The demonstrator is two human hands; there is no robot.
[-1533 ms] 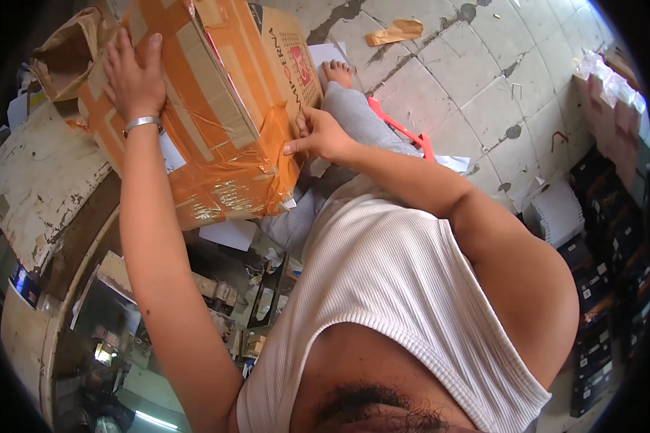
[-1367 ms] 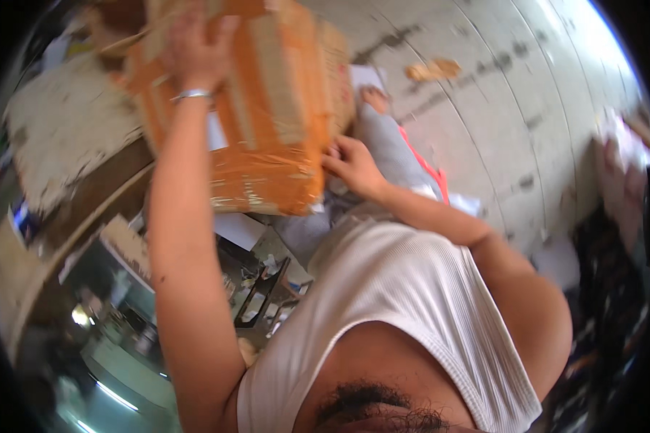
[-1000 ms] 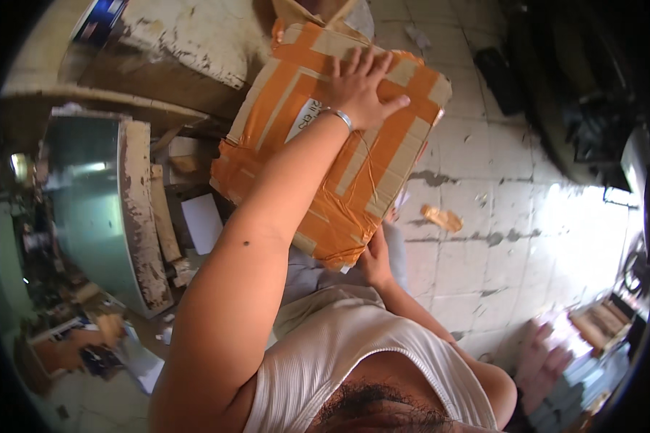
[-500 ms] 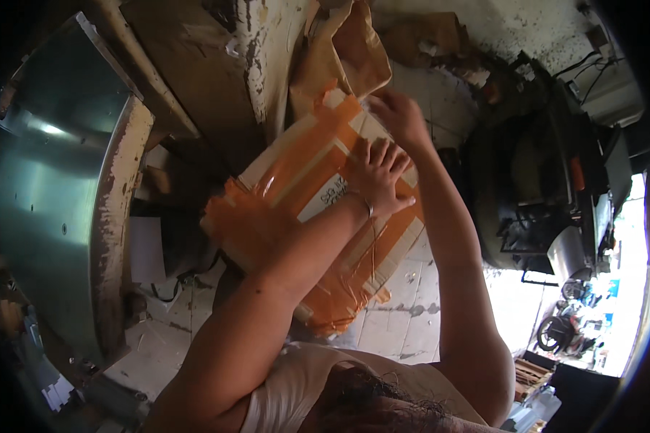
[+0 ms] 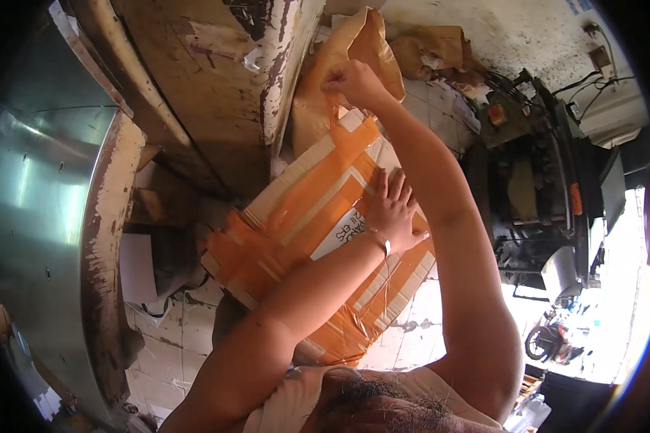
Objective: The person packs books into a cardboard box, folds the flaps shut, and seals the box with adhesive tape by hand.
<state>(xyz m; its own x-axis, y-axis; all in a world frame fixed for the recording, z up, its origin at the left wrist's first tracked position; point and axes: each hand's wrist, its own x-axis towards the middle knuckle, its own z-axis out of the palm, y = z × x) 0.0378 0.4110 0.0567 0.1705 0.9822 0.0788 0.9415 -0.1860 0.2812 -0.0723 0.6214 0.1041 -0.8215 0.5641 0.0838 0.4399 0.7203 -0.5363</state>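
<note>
A cardboard box [image 5: 307, 195], wrapped in bands of orange packing tape, lies slanted in front of me. A white handwritten label [image 5: 332, 244] shows on its top, partly covered by my left forearm. My left hand [image 5: 392, 216] lies flat on the box's right side with fingers spread. Beyond the far corner, my right hand [image 5: 350, 83] is raised, its fingers closed on a loose strip of orange tape [image 5: 334, 114] that runs up from the box. A thin string [image 5: 386, 278] trails across the box below my left wrist.
Behind the box stands an open brown paper sack [image 5: 314, 97]. A worn, paint-chipped post [image 5: 274, 94] rises at its left, and a metal panel [image 5: 32, 209] is at far left. Dark machinery [image 5: 527, 180] fills the right side; a motorcycle [image 5: 545, 340] is outside.
My right hand has moved left and away past the box's far corner, drawing the orange strip up. My left hand stays flat on the box, which sits slightly lower in view.
</note>
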